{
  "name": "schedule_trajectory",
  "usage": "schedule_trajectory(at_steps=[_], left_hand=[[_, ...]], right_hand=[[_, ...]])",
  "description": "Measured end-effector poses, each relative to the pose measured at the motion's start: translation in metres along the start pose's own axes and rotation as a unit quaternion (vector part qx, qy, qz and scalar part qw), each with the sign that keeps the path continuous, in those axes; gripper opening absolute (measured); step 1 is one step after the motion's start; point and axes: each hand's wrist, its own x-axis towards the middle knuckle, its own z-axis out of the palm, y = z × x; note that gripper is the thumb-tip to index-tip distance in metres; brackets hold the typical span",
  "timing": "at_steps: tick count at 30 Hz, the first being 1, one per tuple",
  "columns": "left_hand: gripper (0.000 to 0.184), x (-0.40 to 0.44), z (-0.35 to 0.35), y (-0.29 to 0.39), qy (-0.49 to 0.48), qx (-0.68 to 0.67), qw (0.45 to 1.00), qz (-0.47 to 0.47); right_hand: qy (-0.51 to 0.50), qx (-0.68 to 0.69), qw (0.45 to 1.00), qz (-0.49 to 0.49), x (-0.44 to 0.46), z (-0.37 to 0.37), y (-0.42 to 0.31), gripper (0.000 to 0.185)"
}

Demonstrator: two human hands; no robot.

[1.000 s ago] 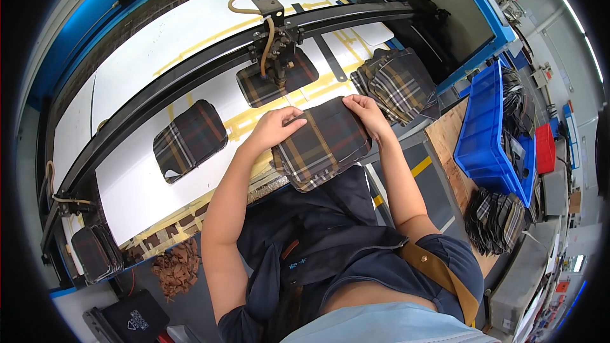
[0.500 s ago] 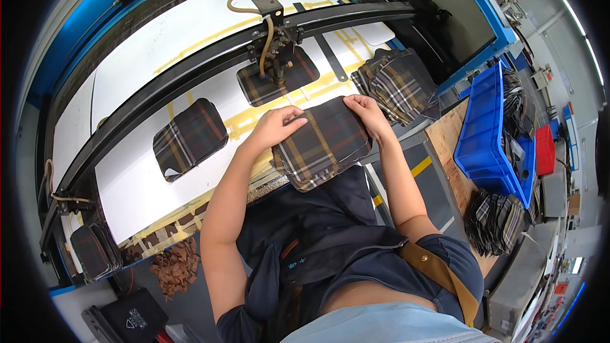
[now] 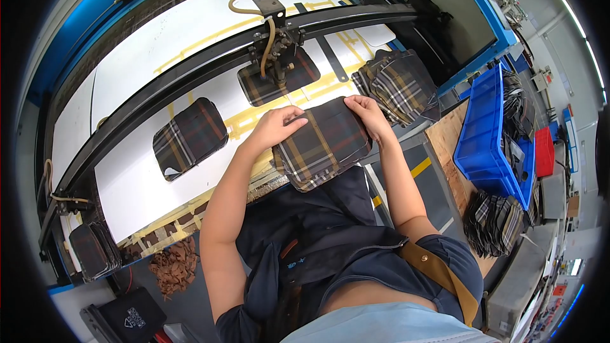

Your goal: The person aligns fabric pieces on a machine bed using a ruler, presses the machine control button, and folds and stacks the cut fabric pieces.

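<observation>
Between my hands is a stack of plaid fabric panels (image 3: 325, 143) with rounded corners, near the front edge of the machine bed. My left hand (image 3: 277, 127) pinches its upper left corner, thumb on top. At the upper right corner, my right hand (image 3: 366, 114) grips the same stack, its fingers partly hidden. Just beyond, one plaid panel (image 3: 305, 67) lies on the white board (image 3: 127, 184) below the machine head (image 3: 274, 67). Another plaid panel (image 3: 190, 136) lies on the board to the left, its lower corner showing white.
A fanned pile of plaid panels (image 3: 403, 86) sits right of my right hand. A black gantry beam (image 3: 184, 67) crosses the bed. On the right are a blue crate (image 3: 480, 133) and more stacked panels (image 3: 495, 222). Another stack (image 3: 95, 251) stands at far left, near brown scraps (image 3: 173, 268).
</observation>
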Motion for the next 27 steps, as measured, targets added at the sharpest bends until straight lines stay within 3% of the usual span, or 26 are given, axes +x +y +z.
schedule_trajectory(at_steps=[27], left_hand=[[0.03,-0.0004,-0.0005,0.0014,0.002,0.004,1.0,-0.004]], right_hand=[[-0.004,0.007,1.0,-0.004,0.0003,-0.0008,0.0013,0.019]])
